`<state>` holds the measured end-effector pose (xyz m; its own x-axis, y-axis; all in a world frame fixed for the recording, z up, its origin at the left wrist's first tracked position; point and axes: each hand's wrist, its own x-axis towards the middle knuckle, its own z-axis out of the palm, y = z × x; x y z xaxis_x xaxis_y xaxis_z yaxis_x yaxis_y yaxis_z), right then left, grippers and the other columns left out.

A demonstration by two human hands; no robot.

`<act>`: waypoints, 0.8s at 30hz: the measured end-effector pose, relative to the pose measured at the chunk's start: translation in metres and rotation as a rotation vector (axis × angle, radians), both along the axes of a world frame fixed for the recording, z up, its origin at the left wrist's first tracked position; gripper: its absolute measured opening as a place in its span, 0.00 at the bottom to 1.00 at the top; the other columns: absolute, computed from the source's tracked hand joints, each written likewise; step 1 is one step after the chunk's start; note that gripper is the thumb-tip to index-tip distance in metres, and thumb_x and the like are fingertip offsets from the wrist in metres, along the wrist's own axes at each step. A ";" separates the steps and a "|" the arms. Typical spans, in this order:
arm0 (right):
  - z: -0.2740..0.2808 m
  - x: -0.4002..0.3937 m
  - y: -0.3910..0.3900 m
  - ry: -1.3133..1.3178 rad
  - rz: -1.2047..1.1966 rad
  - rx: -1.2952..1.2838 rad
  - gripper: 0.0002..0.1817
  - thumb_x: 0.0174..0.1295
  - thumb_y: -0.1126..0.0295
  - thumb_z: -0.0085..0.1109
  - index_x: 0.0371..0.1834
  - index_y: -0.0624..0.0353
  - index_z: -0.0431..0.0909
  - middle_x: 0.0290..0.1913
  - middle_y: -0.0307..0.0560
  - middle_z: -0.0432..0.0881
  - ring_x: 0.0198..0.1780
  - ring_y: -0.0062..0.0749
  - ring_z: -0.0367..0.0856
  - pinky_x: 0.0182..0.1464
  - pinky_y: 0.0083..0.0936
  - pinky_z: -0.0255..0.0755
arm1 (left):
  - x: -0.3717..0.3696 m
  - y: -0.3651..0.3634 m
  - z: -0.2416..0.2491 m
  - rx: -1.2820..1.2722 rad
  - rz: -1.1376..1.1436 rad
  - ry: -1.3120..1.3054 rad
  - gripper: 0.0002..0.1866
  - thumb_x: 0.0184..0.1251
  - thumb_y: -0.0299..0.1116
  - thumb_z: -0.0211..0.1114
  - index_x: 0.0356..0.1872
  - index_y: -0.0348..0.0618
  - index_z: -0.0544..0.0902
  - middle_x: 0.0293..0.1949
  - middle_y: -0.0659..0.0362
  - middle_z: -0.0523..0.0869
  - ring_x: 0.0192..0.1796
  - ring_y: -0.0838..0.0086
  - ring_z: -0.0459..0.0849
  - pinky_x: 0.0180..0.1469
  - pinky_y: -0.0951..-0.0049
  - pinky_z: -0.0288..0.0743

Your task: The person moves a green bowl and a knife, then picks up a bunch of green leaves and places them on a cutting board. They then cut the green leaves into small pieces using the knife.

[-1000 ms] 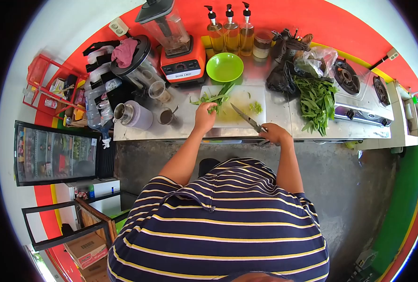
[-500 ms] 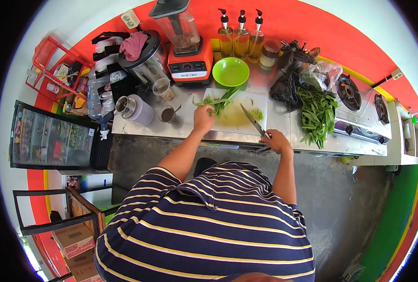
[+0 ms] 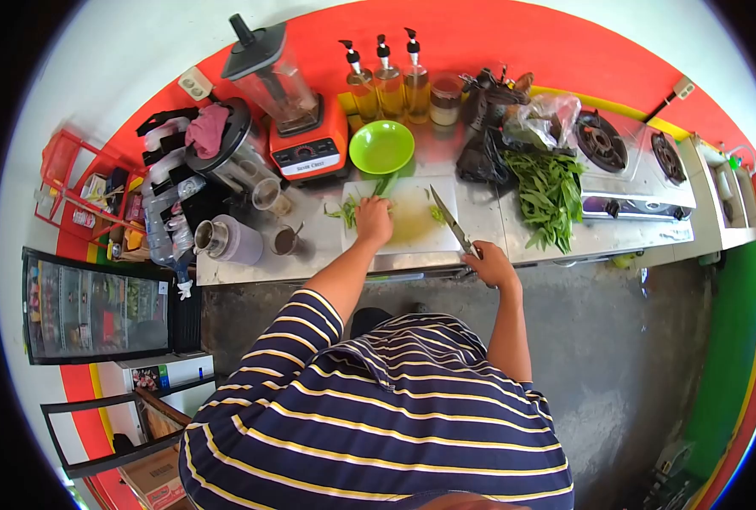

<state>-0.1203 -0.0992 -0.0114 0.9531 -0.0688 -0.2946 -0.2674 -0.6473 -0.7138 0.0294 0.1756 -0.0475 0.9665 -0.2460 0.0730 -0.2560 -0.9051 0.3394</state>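
My right hand (image 3: 490,263) is closed round the handle of a kitchen knife (image 3: 451,218). Its blade points up and left, over the right side of the white cutting board (image 3: 401,244). On the left part of the board, my left hand (image 3: 374,221) has its fingers closed on leafy greens (image 3: 385,185), whose long leaves stick out beyond the fingertips. Cut green bits (image 3: 437,212) lie near the blade, and loose stems spread left of my left hand. Just behind the board stands a green bowl (image 3: 382,149).
A red blender (image 3: 308,144), pump bottles (image 3: 389,89) and a jar (image 3: 445,102) line the back. Cups (image 3: 284,240) and a flask (image 3: 229,239) stand left. To the right are a black bag (image 3: 483,159), a leafy bunch (image 3: 546,195) and a gas stove (image 3: 633,170).
My left hand has moved right over the board and lies further over the greens. The knife stays in my right hand, its blade slightly steeper. The whole view has shifted.
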 end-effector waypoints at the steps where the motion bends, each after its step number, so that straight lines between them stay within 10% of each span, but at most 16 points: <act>1: -0.002 -0.004 -0.001 0.012 -0.010 0.000 0.19 0.61 0.58 0.67 0.43 0.65 0.82 0.34 0.63 0.84 0.38 0.59 0.83 0.42 0.45 0.73 | -0.003 -0.002 0.003 0.014 -0.005 0.009 0.12 0.58 0.28 0.69 0.44 0.47 0.89 0.50 0.59 0.85 0.60 0.58 0.76 0.62 0.51 0.68; 5: 0.002 -0.014 -0.003 0.058 -0.053 0.078 0.16 0.65 0.60 0.64 0.38 0.66 0.80 0.29 0.58 0.84 0.33 0.54 0.83 0.38 0.43 0.72 | -0.027 -0.019 0.008 -0.060 -0.121 -0.028 0.07 0.58 0.25 0.68 0.37 0.46 0.90 0.42 0.55 0.87 0.54 0.56 0.80 0.58 0.54 0.71; 7: -0.003 -0.015 -0.002 -0.036 -0.032 0.141 0.15 0.69 0.63 0.62 0.32 0.66 0.75 0.23 0.47 0.80 0.20 0.32 0.77 0.26 0.34 0.68 | -0.045 -0.030 -0.006 -0.188 -0.185 -0.018 0.08 0.59 0.25 0.68 0.38 0.44 0.90 0.41 0.53 0.86 0.51 0.55 0.81 0.56 0.55 0.73; 11: -0.004 -0.010 0.013 0.010 -0.021 0.127 0.16 0.70 0.62 0.60 0.34 0.66 0.74 0.23 0.47 0.81 0.19 0.32 0.79 0.25 0.35 0.70 | -0.070 -0.042 -0.014 -0.426 -0.241 -0.012 0.10 0.59 0.24 0.67 0.41 0.38 0.89 0.38 0.49 0.86 0.48 0.51 0.83 0.53 0.56 0.76; 18: -0.031 0.004 0.056 -0.158 0.092 -0.126 0.19 0.73 0.58 0.56 0.38 0.68 0.76 0.34 0.69 0.85 0.37 0.68 0.84 0.38 0.59 0.74 | -0.066 -0.038 0.000 -0.470 -0.187 0.121 0.08 0.57 0.24 0.68 0.38 0.37 0.88 0.40 0.48 0.85 0.46 0.50 0.84 0.51 0.55 0.78; 24: -0.017 0.001 0.088 0.029 0.072 -0.338 0.17 0.76 0.59 0.51 0.47 0.66 0.72 0.36 0.66 0.87 0.40 0.61 0.88 0.43 0.51 0.82 | -0.060 -0.039 -0.006 -0.326 -0.215 0.063 0.05 0.59 0.24 0.66 0.35 0.38 0.88 0.36 0.47 0.85 0.43 0.50 0.84 0.47 0.55 0.78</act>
<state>-0.1191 -0.0112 -0.0281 0.9506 -0.1002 -0.2937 -0.2297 -0.8636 -0.4487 -0.0305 0.1363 -0.0538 0.9003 -0.4174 0.1233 -0.3980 -0.6753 0.6210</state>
